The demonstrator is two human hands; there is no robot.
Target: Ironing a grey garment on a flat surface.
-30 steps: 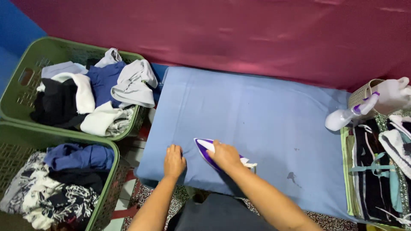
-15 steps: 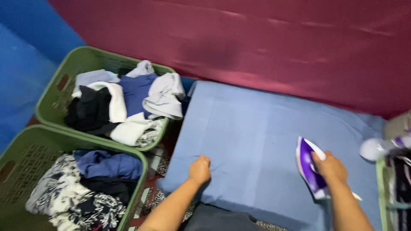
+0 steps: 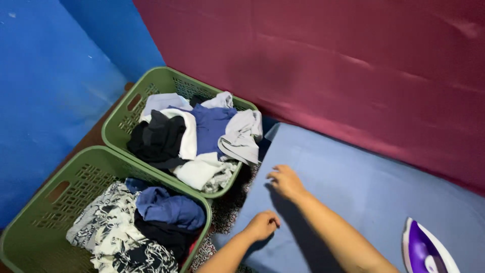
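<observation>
My right hand [image 3: 285, 181] hovers with its fingers apart over the left part of the blue padded ironing surface [image 3: 364, 192], close to the far green basket [image 3: 124, 114]. It holds nothing. My left hand [image 3: 262, 225] rests with curled fingers on the blue surface near its left edge. A purple and white iron [image 3: 427, 250] stands alone at the bottom right, away from both hands.
The far basket holds crumpled clothes in white, black, blue and grey [image 3: 202, 134]. A near green basket [image 3: 45, 202] holds patterned and dark blue clothes [image 3: 146, 222]. A maroon cloth wall [image 3: 328, 65] is behind, a blue wall [image 3: 45, 86] to the left.
My right hand has let go of the iron and moved left toward the baskets. The iron stays at the right. My left hand has curled. The view has swung left.
</observation>
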